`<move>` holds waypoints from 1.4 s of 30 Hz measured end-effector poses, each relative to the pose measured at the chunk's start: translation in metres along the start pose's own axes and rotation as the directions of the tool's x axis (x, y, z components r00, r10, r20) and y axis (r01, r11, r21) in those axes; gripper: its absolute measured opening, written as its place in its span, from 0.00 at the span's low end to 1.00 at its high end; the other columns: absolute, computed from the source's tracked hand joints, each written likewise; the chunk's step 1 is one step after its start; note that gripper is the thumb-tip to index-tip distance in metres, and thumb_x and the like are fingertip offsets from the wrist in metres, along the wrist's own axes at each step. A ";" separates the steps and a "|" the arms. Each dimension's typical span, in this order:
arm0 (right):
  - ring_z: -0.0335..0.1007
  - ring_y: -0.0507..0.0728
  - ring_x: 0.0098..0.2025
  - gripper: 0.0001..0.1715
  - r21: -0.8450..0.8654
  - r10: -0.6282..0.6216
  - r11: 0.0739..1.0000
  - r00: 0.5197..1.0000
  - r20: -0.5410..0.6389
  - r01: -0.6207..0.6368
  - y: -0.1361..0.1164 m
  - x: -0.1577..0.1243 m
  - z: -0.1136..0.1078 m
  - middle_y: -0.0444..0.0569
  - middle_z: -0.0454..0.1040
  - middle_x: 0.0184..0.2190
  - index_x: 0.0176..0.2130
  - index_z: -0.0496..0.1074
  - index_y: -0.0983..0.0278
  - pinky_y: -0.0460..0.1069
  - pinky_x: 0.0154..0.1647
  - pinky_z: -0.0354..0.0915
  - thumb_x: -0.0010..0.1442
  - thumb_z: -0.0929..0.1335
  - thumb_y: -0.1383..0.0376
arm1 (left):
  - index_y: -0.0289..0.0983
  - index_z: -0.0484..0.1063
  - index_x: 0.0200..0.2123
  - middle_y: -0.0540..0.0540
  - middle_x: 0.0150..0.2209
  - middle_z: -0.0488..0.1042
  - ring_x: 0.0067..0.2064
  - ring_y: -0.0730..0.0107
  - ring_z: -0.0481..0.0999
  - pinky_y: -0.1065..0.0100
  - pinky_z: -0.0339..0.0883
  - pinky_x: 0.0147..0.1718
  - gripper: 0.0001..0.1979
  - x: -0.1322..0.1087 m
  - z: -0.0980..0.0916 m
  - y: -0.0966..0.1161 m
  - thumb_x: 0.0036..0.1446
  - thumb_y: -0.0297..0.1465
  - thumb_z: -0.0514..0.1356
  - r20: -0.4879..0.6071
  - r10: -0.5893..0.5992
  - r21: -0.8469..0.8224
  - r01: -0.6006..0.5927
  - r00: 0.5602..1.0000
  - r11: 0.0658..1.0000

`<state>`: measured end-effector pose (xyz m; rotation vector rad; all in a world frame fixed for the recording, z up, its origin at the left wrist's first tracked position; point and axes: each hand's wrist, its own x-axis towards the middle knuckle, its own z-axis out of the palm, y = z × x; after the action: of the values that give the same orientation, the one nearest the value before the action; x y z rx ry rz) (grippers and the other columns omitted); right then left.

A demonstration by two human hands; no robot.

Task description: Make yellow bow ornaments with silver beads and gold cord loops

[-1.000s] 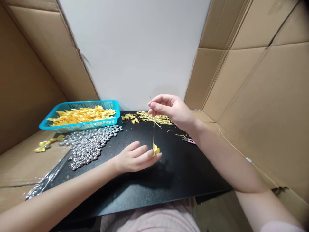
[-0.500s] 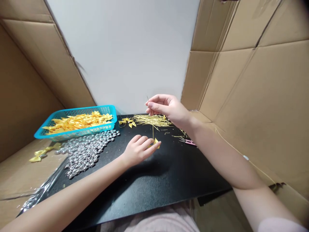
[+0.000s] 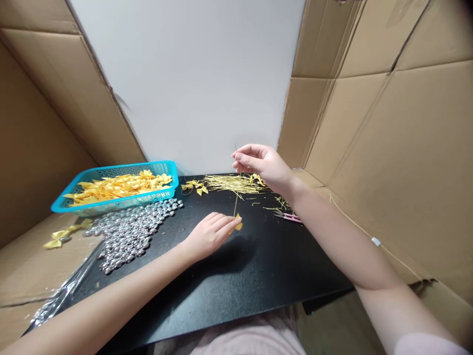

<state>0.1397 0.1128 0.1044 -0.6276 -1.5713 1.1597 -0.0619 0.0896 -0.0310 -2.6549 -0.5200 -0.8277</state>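
Observation:
My left hand [image 3: 210, 236] is closed on a small yellow ribbon bow [image 3: 238, 225] above the black table, its fingers pressed together and covering part of the bow. A thin gold-yellow cord [image 3: 235, 204] rises from the bow toward my right hand [image 3: 264, 166]. The right thumb and fingertips pinch a thin strand, whose end sticks up above them. Whether this end is the cord itself or a needle, I cannot tell. Behind the hands lies a pile of cut yellow cords [image 3: 229, 183].
A blue basket [image 3: 59, 203] full of yellow bows stands at the back left. Many silver beads [image 3: 129, 236] lie before it on the black table [image 3: 207, 296]. Pink-handled snips [image 3: 290, 217] lie at the right beside cord scraps [image 3: 283, 202]. Cardboard walls [image 3: 399, 123] enclose the sides.
My right hand has shifted slightly right with the strand. The left fingers, spread a little before, have drawn together over the bow, and the cord now leans slightly right.

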 end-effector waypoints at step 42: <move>0.60 0.51 0.23 0.13 0.045 0.263 0.962 0.868 -0.421 -0.270 0.073 -0.149 -0.005 0.41 0.65 0.19 0.31 0.73 0.63 0.47 0.28 0.61 0.55 0.71 0.55 | 0.32 0.79 0.30 0.45 0.31 0.77 0.26 0.78 0.68 0.76 0.63 0.27 0.15 0.002 -0.025 0.042 0.49 0.40 0.68 0.646 -0.693 -0.747 0.452 0.319 -0.488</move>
<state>0.1812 0.0178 -0.0247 -1.0585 -1.1437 1.1171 -0.0551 0.0432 -0.0178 -2.6522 -2.6197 -2.6993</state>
